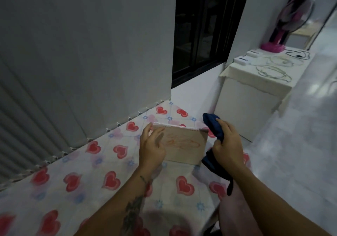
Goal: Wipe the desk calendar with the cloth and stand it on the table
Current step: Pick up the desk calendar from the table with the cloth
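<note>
The desk calendar [184, 143] is a brown card with a white spiral top edge and red writing on its face. It stands tilted on the table [76, 164], which has a heart-print cover. My left hand [152, 147] grips the calendar's left end, thumb behind the spiral edge and fingers spread over the front. My right hand [228, 144] is just right of the calendar, closed around a dark blue cloth [214, 126]. The cloth sticks up above my fist and hangs down below it past the table's right edge.
A grey wall and vertical blinds [54, 90] run along the table's far side. A dark window [206, 28] is behind. To the right stands a white cabinet [251, 97] with cables, small white boxes and a pink fan [290, 22]. A pale floor lies to the right.
</note>
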`<state>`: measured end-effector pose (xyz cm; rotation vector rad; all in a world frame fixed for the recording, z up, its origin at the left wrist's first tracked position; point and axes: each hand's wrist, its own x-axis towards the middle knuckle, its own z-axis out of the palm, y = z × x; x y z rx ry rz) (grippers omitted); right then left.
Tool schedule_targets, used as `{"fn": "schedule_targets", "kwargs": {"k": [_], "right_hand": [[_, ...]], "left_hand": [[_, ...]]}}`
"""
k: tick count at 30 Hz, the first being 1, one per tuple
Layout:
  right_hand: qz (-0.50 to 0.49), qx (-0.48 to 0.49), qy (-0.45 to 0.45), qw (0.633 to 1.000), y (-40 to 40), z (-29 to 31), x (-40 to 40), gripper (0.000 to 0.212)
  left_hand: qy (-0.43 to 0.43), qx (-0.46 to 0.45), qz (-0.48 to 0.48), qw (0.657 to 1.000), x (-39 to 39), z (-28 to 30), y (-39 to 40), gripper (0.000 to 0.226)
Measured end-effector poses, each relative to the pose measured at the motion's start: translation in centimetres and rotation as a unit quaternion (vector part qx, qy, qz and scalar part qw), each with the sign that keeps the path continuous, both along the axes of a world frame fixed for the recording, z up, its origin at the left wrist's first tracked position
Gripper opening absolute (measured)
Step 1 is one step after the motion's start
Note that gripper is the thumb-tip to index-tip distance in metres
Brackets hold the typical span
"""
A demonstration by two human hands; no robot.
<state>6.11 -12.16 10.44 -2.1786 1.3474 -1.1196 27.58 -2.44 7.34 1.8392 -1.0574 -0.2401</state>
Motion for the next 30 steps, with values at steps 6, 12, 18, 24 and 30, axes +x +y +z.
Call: {"fn": "schedule_targets", "kwargs": {"k": [6,12,18,24,30], "right_hand": [[-0.046,0.021,-0.001,0.999,0.0,-0.6,1.4,0.071],[-0.062,0.043,0.001,0.997,0.2,-0.8,2.2,0.07],[-0.051,0.029,0.019,0.998,0.0,-1.2,3.0,0.07],[-0.012,-0.005,0.091,0.996,0.3,-0.1,3.8,0.07],[0.024,0.003,0.179,0.984,1.9,1.2,3.7,0.063]], "left_hand": [[0.07,-0.05,-0.075,0.993,2.1,-1.3,-2.6,0.042],[0.146,-0.049,-0.081,0.985,3.7,-1.8,-4.5,0.04],[0.14,-0.032,-0.075,0.987,4.2,-1.6,-5.6,0.046],[0.128,-0.04,-0.046,0.99,3.0,0.5,-4.8,0.043],[0.208,-0.083,0.002,0.975,0.6,3.3,-2.8,0.039]]}}
